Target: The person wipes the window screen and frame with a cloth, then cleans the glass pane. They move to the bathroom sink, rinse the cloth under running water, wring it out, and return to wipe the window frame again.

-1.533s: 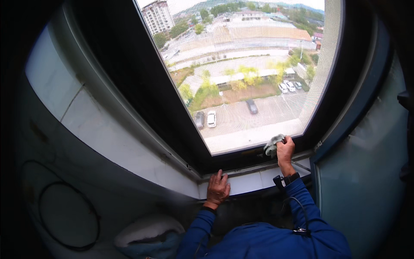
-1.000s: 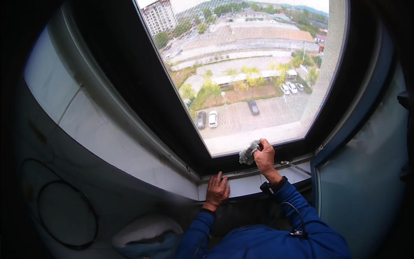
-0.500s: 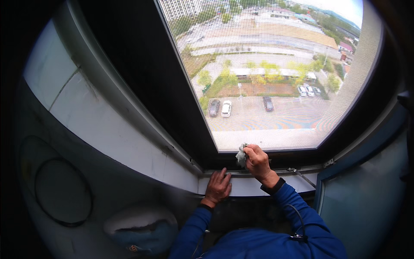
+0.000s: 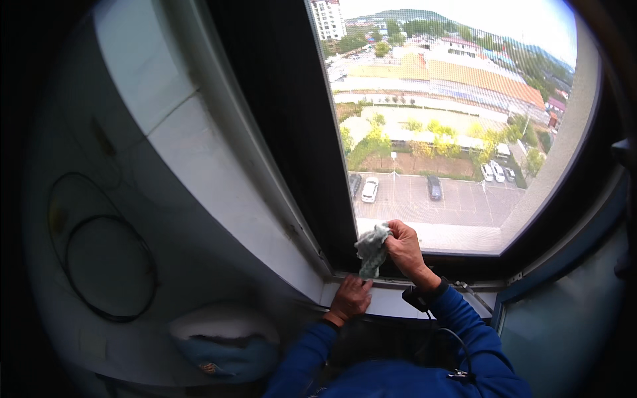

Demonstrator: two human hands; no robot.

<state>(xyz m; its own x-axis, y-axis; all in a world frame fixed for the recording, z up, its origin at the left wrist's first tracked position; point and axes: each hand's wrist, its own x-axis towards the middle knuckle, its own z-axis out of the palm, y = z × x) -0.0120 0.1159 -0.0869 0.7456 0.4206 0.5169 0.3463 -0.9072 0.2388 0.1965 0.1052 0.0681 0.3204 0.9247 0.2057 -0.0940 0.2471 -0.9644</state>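
While the left hand [image 4: 350,302] lies palm down on the white sill [image 4: 398,304], fingers loosely extended, the right hand [image 4: 405,249] pinches a crumpled grey-green cloth [image 4: 373,252] in closed fingers. The cloth hangs toward 7 o'clock on the window screen [image 4: 458,142], at 1 o'clock from the left hand; whether they touch cannot be told. A coiled black cable [image 4: 123,320] shows at 9 o'clock.

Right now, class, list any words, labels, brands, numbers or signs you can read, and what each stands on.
None can be read.
Orange mark on the blue-and-white bundle: too small and blurred.
White car outside: any plate is too small.
Cloth in the right hand: no lettering shows.
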